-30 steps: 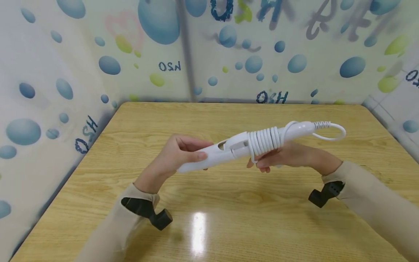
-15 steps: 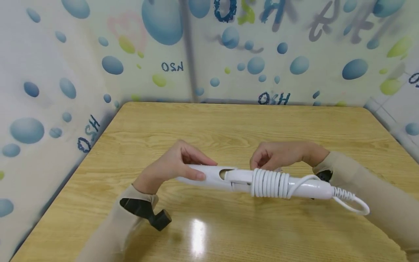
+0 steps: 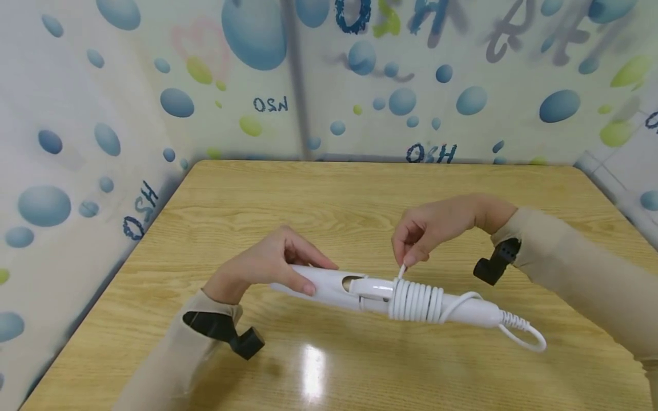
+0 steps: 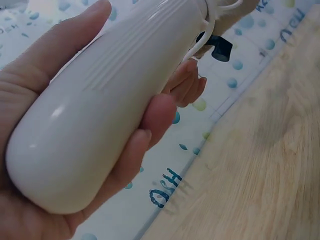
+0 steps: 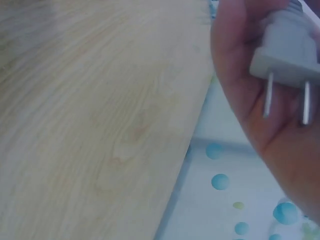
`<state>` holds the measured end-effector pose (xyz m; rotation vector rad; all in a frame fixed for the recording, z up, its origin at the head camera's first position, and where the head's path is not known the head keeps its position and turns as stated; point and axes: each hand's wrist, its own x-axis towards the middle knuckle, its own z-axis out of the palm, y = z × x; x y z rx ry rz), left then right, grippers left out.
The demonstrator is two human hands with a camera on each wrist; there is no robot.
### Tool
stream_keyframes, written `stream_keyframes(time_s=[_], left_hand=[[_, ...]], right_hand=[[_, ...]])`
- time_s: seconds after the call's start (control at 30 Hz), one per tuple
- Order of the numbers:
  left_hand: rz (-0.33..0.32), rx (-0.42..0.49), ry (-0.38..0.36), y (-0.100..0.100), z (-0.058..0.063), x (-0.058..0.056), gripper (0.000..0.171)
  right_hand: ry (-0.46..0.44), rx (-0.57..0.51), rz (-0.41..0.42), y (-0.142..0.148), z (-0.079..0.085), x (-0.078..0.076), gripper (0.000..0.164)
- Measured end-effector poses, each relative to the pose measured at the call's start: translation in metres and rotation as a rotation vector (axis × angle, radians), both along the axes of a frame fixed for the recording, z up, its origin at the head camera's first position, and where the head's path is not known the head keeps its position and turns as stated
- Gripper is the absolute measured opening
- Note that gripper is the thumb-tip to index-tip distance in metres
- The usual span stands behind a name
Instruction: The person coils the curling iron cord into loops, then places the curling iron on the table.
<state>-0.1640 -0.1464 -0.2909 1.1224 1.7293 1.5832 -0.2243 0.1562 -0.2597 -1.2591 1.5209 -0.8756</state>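
Note:
A white hair styling iron (image 3: 336, 288) is held over the table, nearly level, its right end slightly lower. My left hand (image 3: 267, 260) grips its broad rounded end, thumb on the near side; in the left wrist view the fingers (image 4: 132, 155) curl round the ribbed body. White power cord (image 3: 418, 301) is wound in several turns round the middle and loops out at the right tip. Just above those coils my right hand (image 3: 434, 228) pinches the cord's free end. The two-pin plug (image 5: 289, 50) sits within the right palm in the right wrist view.
A wooden table (image 3: 247, 188) lies beneath both hands. Behind it and to the left stand walls (image 3: 319, 74) printed with blue and green drops. Black wrist cameras (image 3: 496, 262) are strapped over beige sleeves (image 3: 576, 279).
The iron's right end has swung down toward me, and the right hand has passed from under the coils to above and behind them, drawing up a short length of cord.

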Motion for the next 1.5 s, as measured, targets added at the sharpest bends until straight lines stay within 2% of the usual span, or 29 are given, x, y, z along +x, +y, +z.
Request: stream_keyframes(time_s=[0.17, 0.37, 0.47, 0.57, 0.7, 0.83, 1.0, 1.17, 1.37, 1.5], left_hand=[[0.050, -0.110, 0.004, 0.002, -0.001, -0.001, 0.035], [0.206, -0.252, -0.033, 0.003, -0.004, -0.003, 0.032], [0.297, -0.300, -0.062, 0.004, -0.008, -0.005, 0.033], [0.388, -0.340, -0.065, 0.007, -0.013, -0.009, 0.035], [0.480, -0.369, -0.082, 0.011, -0.021, -0.015, 0.038], [0.513, -0.383, -0.095, 0.015, -0.030, -0.021, 0.039], [0.525, -0.410, -0.086, 0.023, -0.041, -0.029, 0.039], [0.527, -0.412, -0.100, 0.029, -0.048, -0.036, 0.037], [0.513, -0.363, -0.106, 0.031, -0.055, -0.047, 0.036], [0.510, -0.369, -0.086, 0.032, -0.062, -0.056, 0.037]], right_hand=[[0.058, 0.079, -0.033, 0.002, 0.010, -0.004, 0.013], [0.209, 0.238, -0.145, 0.007, 0.019, -0.009, 0.017], [0.268, 0.284, -0.190, 0.010, 0.022, -0.010, 0.019], [0.296, 0.291, -0.238, 0.015, 0.022, -0.009, 0.021], [0.351, 0.234, -0.304, 0.023, 0.019, -0.005, 0.023], [0.482, 0.173, -0.349, 0.028, 0.012, 0.003, 0.023], [0.601, 0.174, -0.397, 0.034, -0.003, 0.013, 0.024], [0.619, 0.172, -0.467, 0.039, -0.017, 0.016, 0.027], [0.613, 0.145, -0.517, 0.043, -0.022, 0.017, 0.029], [0.613, 0.135, -0.534, 0.044, -0.027, 0.014, 0.028]])
